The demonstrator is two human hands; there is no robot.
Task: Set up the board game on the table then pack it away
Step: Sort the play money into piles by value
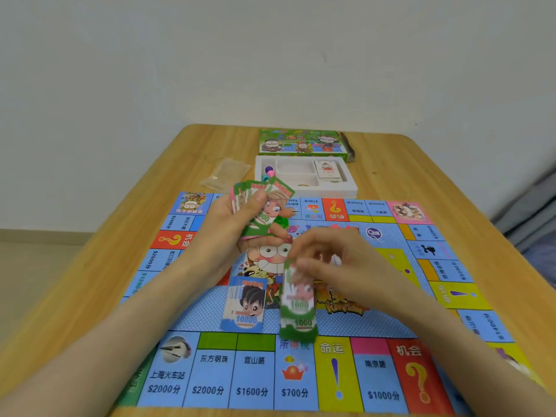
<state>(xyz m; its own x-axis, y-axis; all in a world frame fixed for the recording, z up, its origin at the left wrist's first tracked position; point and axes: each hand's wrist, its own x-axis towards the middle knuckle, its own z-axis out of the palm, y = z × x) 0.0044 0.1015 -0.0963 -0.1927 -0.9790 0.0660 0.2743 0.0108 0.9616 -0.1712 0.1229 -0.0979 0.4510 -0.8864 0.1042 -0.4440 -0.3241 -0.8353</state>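
- From my screen, the wooden table [421,164] fills most of the view and stands against a pale wall.
- The game board [207,371] lies flat and open on the table's near half, its property squares along the near edge facing me.
- The green game box [301,142] sits at the table's far edge.
- Just in front of it is the white tray [349,188], touching the board's far edge or nearly so.
- The left hand [237,218] is raised above the board and grips a fan of notes [264,203], thumb across the front.
- The right hand [334,260] pinches a green 1000 note [296,284] by its top end. It is blurred, so I cannot read the fingers exactly.
- A clear plastic bag [225,174] lies left of the tray.
- A blue 10000 stack [245,305] rests on the board's centre.
- The green 1000 pile [299,325] lies just beside it, under the held note.
- A card deck [328,170] lies in the tray's right compartment.
- Small coloured pawns [269,171] sit in the tray's left end.
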